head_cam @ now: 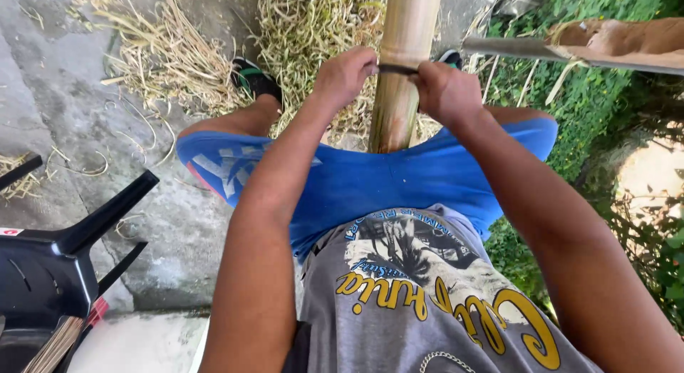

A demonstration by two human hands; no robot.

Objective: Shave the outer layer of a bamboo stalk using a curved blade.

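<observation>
Between the knees, a bamboo pole stands upright; the left hand and right hand each grip one end of a blade across it. The blade might slip toward the legs if pulled hard.

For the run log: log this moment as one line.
left hand: grips blade end | right hand: grips other end | blade: across bamboo pole | pole: between knees | shavings: on ground

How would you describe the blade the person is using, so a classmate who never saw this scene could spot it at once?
Start at the thick bamboo pole rising between the person's knees. Across it lies a dark, thin blade, gripped at one end by the left hand and at the other by the right hand. It is the only dark bar crossing the pale pole.
</observation>
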